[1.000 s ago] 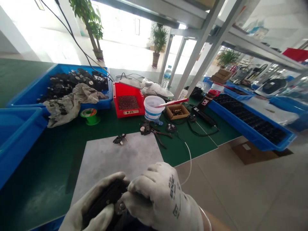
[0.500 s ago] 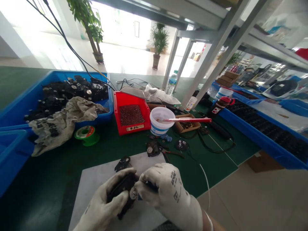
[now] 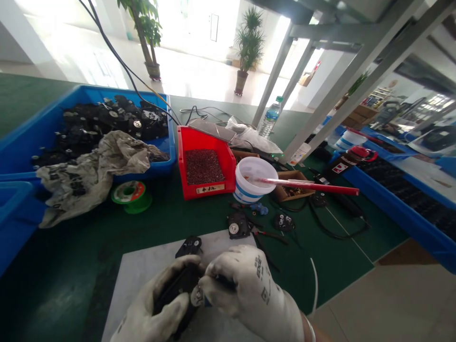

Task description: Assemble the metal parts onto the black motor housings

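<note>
My left hand, in a white glove, is wrapped round a black plastic part with a silvery round disc at its right side. My right hand, gloved too, is closed in a pinch right beside the disc. Something dark shows between its curled fingers, and a small blue piece shows below the fingertips; I cannot make out what it grips. Beneath both hands lies a pale grey board. Just beyond them on the board is another black part, with a black part with a white disc farther right.
A blue bin of black parts and a crumpled bag stand left, by a green spool. Ahead are a red bin of small brown pieces and a white tub holding a red-handled brush. Pliers lie right; grey posts rise behind.
The view has shifted, so the background sits differently in the frame. Both hands keep their hold close together at the black part, with little visible movement.
</note>
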The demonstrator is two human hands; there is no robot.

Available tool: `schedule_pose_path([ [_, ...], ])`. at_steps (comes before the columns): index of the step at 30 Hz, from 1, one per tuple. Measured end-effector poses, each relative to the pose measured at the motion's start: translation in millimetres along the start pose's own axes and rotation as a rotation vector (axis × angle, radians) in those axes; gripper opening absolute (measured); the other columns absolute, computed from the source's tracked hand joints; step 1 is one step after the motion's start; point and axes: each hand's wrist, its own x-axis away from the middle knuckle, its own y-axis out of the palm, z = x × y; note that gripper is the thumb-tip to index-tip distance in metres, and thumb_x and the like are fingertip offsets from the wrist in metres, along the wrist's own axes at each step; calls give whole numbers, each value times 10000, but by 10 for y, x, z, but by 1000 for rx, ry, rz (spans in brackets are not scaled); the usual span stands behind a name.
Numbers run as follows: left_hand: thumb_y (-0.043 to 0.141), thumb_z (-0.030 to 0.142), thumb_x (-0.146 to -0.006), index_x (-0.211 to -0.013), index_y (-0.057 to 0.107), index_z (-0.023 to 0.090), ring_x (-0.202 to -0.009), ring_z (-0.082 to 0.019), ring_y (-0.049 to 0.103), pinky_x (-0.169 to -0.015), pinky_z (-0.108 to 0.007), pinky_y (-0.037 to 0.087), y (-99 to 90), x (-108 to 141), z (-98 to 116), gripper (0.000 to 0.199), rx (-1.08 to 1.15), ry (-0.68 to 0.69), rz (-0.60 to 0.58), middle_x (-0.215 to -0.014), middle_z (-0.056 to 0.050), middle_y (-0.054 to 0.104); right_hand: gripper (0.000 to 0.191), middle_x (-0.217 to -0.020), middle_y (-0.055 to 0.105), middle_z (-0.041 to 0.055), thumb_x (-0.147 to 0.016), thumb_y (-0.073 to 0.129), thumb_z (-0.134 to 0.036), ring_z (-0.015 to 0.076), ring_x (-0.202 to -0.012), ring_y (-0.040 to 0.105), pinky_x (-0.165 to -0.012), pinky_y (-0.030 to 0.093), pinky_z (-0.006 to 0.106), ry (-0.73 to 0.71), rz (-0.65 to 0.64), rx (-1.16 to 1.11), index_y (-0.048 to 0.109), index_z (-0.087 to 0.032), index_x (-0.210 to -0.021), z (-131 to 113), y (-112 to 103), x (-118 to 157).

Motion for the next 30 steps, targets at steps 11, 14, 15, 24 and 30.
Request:
schedule_pose_path([
  [11, 837, 698, -690, -1186, 750, 234, -1163, -351, 728, -933, -308, 628, -54, -76, -79, 685, -35, -4, -64, -1240, -95, 780, 220, -711, 705, -24, -928, 728, -290, 121, -635, 626, -619, 403, 236, 54, -44, -51, 640, -221, -738, 47, 19, -44],
  [14, 833, 719, -678, -1183, 756, 235, -1183, -356, 718, -967, -315, 616, -50, -75, -67, 704, -59, -2, -61, -1242, -93, 780, 196, -732, 713, -21, -937, 726, -292, 123, -657, 645, -638, 418, 230, 62, -64, -54, 659, -224, -766, 62, 19, -47],
  [15, 830, 730, -672, -1180, 759, 230, -1195, -359, 712, -982, -319, 610, -50, -77, -65, 716, -67, 4, -59, -1239, -96, 781, 190, -737, 715, -19, -941, 723, -294, 125, -663, 648, -644, 424, 230, 59, -65, -52, 663, -224, -775, 66, 18, -47],
  [24, 828, 696, -697, -1204, 747, 224, -1213, -348, 700, -985, -308, 603, -55, -89, -109, 698, -61, -3, -64, -1271, -98, 765, 196, -735, 713, -12, -922, 735, -268, 124, -661, 647, -642, 422, 223, 55, -39, -74, 650, -212, -754, 40, -3, -49],
  [30, 812, 626, -770, -1231, 732, 226, -1161, -341, 724, -960, -322, 622, -72, -87, -105, 615, -51, 28, -123, -1267, -102, 761, 223, -702, 682, -18, -936, 709, -277, 114, -621, 606, -614, 390, 235, 61, -58, -85, 634, -213, -736, 51, 5, -59],
])
